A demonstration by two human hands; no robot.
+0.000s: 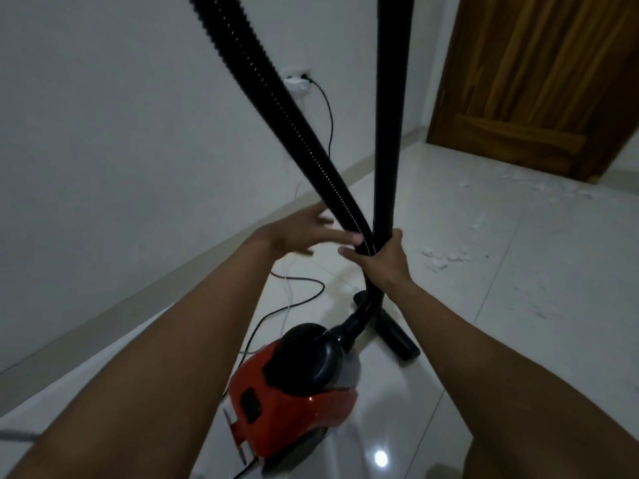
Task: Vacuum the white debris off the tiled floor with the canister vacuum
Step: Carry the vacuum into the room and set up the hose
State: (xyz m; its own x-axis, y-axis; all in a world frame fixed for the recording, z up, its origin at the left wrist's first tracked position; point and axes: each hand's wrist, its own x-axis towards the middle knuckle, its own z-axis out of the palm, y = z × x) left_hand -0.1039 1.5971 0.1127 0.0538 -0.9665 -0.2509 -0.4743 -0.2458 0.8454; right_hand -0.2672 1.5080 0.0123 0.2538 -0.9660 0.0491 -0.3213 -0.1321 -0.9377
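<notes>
A red and black canister vacuum sits on the glossy tiled floor below my arms. Its ribbed black hose and smooth black wand rise out of the top of the view, crossing near my hands. My right hand grips both hose and wand together where they meet. My left hand is spread, fingers straight, one fingertip touching the hose. The black floor nozzle rests on the tiles behind the canister. White debris lies scattered to the right, more debris near the door.
A white wall runs along the left with a socket. A black power cord and a white cable loop over the floor beside the canister. A wooden door stands at the back right.
</notes>
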